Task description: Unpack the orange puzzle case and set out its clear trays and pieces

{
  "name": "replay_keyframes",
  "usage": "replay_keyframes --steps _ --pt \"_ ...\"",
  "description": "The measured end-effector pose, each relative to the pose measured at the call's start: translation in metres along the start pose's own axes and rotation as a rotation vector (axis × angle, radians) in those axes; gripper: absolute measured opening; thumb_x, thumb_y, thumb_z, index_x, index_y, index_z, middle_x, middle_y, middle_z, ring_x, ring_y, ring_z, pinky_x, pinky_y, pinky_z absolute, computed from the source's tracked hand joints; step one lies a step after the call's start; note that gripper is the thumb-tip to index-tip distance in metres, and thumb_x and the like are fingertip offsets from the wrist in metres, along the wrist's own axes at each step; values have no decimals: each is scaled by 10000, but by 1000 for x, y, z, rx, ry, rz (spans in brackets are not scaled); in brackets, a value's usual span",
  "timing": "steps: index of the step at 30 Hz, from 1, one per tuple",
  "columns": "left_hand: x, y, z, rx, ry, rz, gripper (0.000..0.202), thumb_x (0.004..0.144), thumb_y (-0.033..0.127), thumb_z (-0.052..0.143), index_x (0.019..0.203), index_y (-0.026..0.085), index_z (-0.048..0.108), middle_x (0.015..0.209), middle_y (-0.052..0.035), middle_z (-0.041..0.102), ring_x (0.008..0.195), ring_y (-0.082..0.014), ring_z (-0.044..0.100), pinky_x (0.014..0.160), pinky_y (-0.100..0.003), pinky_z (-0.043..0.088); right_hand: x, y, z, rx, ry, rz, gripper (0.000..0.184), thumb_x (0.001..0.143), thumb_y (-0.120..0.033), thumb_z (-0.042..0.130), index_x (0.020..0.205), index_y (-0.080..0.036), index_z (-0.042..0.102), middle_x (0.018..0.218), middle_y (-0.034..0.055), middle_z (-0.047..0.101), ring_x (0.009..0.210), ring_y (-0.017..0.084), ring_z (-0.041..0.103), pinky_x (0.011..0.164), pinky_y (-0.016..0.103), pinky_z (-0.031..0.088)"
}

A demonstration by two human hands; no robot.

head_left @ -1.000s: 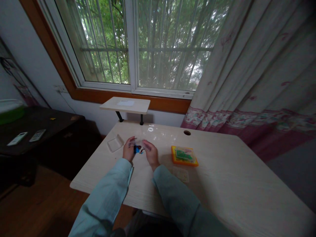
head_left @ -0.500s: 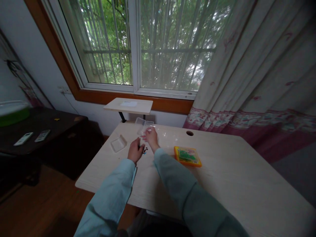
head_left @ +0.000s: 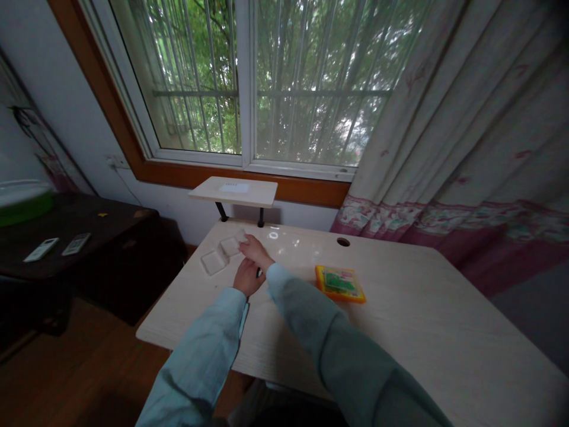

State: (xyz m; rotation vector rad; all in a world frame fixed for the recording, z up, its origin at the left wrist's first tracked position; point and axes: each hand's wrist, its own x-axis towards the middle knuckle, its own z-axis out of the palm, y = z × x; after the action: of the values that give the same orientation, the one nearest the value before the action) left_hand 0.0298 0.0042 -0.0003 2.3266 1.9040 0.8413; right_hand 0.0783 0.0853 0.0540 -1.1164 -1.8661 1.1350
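At right hand [head_left: 256,249], clear box [head_left: 229,246]

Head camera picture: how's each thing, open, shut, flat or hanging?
Near clear box: open
Far clear box: looks open, partly hidden
Orange case: lying flat
Curtain: hanging, drawn rightward
Remotes: lying flat
Window: can't tell
Left hand: curled, grip unclear
Right hand: at far clear box, grip unclear

Left fingers [head_left: 252,267] partly hidden, paper print [head_left: 232,185] blurred, green tub [head_left: 24,207] cut off
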Motion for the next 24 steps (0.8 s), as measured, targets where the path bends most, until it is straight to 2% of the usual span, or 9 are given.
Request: replay_keyframes --steps 3,5,9,12,14,16,20,22,24 --pt "-1 1 0 0 -28 1 356 801 308 591 1105 141 673 1193 -149 648 1184 -302 544 1039 -438 419 -9 -2 0 -7 -20 -4 526 836 -229 617 1341 -262 469 1136 48 666 967 153 661 901 305 522" --pt "-2 2 0 -9 -3 -18 408 805 336 593 1154 131 650 1222 -155 635 1210 -311 527 1038 -438 420 -17 -4 -3 -19 -37 -40 605 832 -225 619 1398 -266 412 1261 65 604 1058 157 630 970 324 485" --pt "-2 0 0 -52 42 14 511 799 410 628 1240 154 594 1305 -142 583 1257 -304 488 1078 -448 387 -35 -17 -31 -91 8 -112 654 801 -213 651 1411 -213 417 1437 122 436 1159 173 570 1020 318 453" --pt "-1 -3 4 -67 43 34 553 792 492 642 1245 178 593 1351 -140 543 1284 -306 458 1113 -476 341 -57 -33 -79 -115 -70 -180 533 824 -252 628 1342 -204 512 1402 112 482 1050 171 624 965 334 495" --pt "-1 -6 7 -83 34 18 561 797 518 633 1246 185 595 1367 -143 527 1290 -309 451 1114 -488 337 -77 -39 -122 -203 -166 -255 436 807 -290 651 1236 -229 609 1297 63 593 1126 211 594 1015 388 461" --pt "-2 -7 10 -105 30 13 532 806 515 624 1230 195 609 1363 -136 530 1288 -306 452 1108 -488 347 -100 -36 -167 -375 -217 -258 432 779 -340 687 1198 -245 640 1238 50 639 1161 246 581 1058 429 419" --pt "-1 -7 10 -140 52 19 458 795 473 649 1170 211 646 1297 -122 574 1247 -295 480 1091 -477 373 -138 2 -241 -676 -268 -161 560 671 -323 767 1213 -270 639 1274 63 621 1189 279 571 1073 429 408" --pt "-1 -5 8 -169 51 32 417 795 443 651 1140 207 661 1255 -121 591 1218 -287 498 1079 -464 388 -151 30 -264 -802 -265 -99 665 619 -287 796 1257 -290 609 1305 71 598 1239 298 536 1086 446 397" --pt "0 -3 6 -209 41 48 377 807 419 636 1118 209 671 1219 -116 603 1195 -277 512 1068 -451 400 -161 56 -277 -900 -222 -53 779 588 -289 817 1322 -268 558 1386 106 526 1323 322 447 1116 472 360"
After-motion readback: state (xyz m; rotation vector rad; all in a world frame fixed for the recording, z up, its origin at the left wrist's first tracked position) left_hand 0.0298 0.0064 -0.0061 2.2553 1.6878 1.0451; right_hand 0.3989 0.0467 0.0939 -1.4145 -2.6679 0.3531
